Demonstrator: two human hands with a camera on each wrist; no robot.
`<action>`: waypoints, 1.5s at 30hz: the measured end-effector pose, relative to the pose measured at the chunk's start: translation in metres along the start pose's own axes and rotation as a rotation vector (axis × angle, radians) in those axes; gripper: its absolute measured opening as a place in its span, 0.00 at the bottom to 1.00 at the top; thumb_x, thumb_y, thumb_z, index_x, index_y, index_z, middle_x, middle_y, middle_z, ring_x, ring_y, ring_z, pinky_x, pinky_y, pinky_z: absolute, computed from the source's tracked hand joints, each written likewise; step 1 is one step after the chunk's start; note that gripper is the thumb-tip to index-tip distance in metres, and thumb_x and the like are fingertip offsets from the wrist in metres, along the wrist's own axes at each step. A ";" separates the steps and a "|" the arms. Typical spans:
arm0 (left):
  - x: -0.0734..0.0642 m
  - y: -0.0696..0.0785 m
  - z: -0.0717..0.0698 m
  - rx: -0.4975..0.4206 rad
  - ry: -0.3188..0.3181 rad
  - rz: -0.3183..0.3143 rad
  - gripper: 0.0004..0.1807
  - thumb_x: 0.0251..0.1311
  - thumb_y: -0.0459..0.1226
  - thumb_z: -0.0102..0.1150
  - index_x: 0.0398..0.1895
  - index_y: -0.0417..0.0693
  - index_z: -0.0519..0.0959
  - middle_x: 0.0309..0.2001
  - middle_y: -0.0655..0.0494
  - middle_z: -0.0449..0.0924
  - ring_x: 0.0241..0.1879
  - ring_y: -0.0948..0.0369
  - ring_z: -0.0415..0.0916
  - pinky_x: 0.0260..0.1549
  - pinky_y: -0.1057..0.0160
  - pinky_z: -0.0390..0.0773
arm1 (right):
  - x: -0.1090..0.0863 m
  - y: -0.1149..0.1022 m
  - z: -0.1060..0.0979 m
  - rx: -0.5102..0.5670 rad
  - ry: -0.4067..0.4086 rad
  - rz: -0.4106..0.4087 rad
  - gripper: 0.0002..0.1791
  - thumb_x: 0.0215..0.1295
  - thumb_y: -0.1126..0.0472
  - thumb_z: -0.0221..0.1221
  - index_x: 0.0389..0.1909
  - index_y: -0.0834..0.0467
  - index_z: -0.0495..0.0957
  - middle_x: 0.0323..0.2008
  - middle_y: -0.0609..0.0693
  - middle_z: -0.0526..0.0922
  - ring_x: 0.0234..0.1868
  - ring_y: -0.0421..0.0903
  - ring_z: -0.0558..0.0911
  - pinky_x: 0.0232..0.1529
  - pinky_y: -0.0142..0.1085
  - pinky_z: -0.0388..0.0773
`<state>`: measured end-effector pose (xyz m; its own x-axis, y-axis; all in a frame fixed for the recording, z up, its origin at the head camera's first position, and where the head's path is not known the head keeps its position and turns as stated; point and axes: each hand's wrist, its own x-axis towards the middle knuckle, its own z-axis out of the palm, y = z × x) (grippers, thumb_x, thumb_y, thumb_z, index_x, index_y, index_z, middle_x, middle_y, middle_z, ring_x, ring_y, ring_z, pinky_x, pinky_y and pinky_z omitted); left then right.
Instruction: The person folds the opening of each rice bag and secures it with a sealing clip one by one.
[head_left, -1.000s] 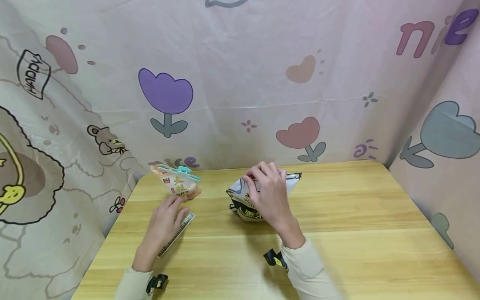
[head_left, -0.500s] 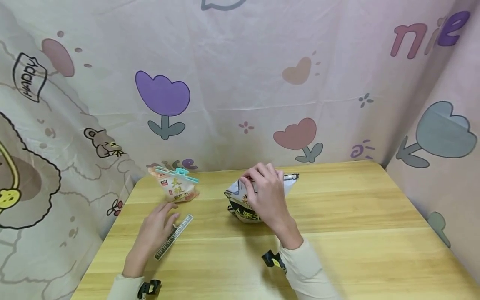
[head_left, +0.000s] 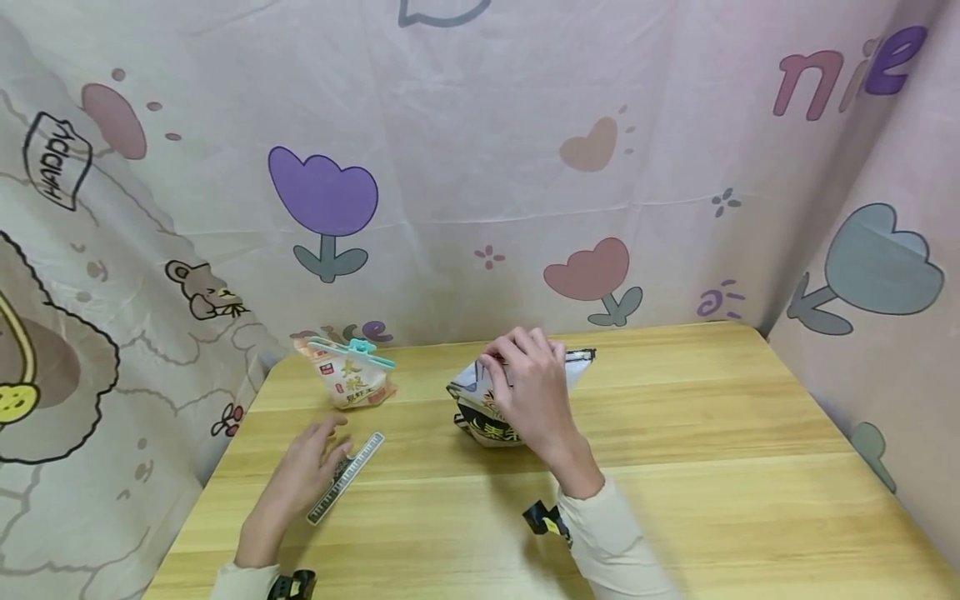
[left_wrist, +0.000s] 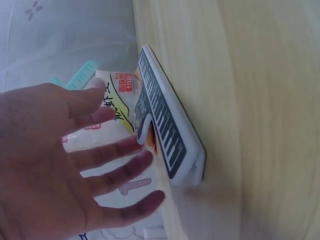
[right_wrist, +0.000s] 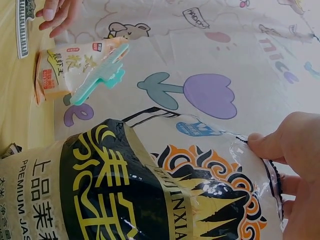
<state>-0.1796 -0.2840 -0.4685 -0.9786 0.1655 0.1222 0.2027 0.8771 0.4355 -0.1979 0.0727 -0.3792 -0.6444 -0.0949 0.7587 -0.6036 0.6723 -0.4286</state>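
My right hand (head_left: 536, 400) pinches the folded top edge of a rice bag (head_left: 483, 421), thumb on the near side. The bag stands upright, its black-and-gold label large in the right wrist view. To the left, my left hand (head_left: 300, 467) is spread with fingers apart and holds nothing. Right beside its fingertips lies a long flat strip printed with piano keys (head_left: 348, 479), its white edge and curved notch showing in the left wrist view. Behind that hand a smaller white-and-orange food bag (head_left: 351, 383) stands with a turquoise bag clip (head_left: 360, 350) across its top.
The wooden table (head_left: 697, 467) extends to the right of the rice bag. A printed cloth curtain (head_left: 450, 183) hangs close behind the table and at both sides. A small black wrist camera (head_left: 543, 518) sits at my right cuff.
My left hand has drawn back toward me and left, away from the small clipped bag, uncovering more of the piano-key strip. My right hand keeps its grip on the rice bag.
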 end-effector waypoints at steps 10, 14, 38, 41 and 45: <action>-0.004 0.000 0.001 0.040 -0.092 -0.031 0.22 0.72 0.40 0.61 0.64 0.39 0.74 0.51 0.36 0.77 0.48 0.41 0.77 0.42 0.39 0.79 | 0.000 0.000 -0.001 0.007 0.003 -0.001 0.02 0.67 0.62 0.68 0.34 0.54 0.85 0.34 0.45 0.81 0.39 0.47 0.74 0.44 0.47 0.62; -0.005 -0.001 0.001 0.050 -0.110 -0.061 0.22 0.71 0.40 0.62 0.63 0.41 0.75 0.49 0.40 0.77 0.45 0.46 0.76 0.37 0.44 0.79 | 0.000 -0.001 -0.001 0.010 0.003 -0.002 0.02 0.68 0.61 0.67 0.34 0.54 0.85 0.34 0.45 0.81 0.38 0.47 0.74 0.44 0.47 0.62; -0.005 0.004 0.004 0.065 -0.125 -0.115 0.17 0.65 0.35 0.68 0.56 0.41 0.80 0.41 0.45 0.75 0.34 0.54 0.69 0.27 0.56 0.71 | -0.001 0.000 -0.002 0.007 0.002 0.011 0.02 0.68 0.61 0.67 0.35 0.54 0.85 0.34 0.45 0.81 0.39 0.47 0.74 0.46 0.47 0.63; -0.006 0.003 0.005 0.066 -0.127 -0.128 0.18 0.63 0.34 0.69 0.55 0.41 0.80 0.40 0.46 0.74 0.33 0.54 0.67 0.27 0.57 0.69 | -0.001 0.000 -0.002 0.012 -0.002 0.007 0.03 0.68 0.60 0.66 0.35 0.54 0.85 0.34 0.45 0.81 0.39 0.48 0.74 0.45 0.47 0.63; -0.007 0.002 0.006 0.057 -0.118 -0.133 0.18 0.63 0.34 0.69 0.55 0.39 0.80 0.37 0.48 0.73 0.32 0.55 0.66 0.27 0.58 0.67 | 0.000 0.000 -0.001 0.010 -0.001 0.003 0.02 0.68 0.61 0.66 0.34 0.54 0.85 0.34 0.45 0.81 0.39 0.48 0.74 0.45 0.47 0.63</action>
<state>-0.1721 -0.2806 -0.4742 -0.9947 0.0949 -0.0397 0.0721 0.9184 0.3891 -0.1969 0.0736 -0.3786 -0.6465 -0.0938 0.7571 -0.6066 0.6651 -0.4355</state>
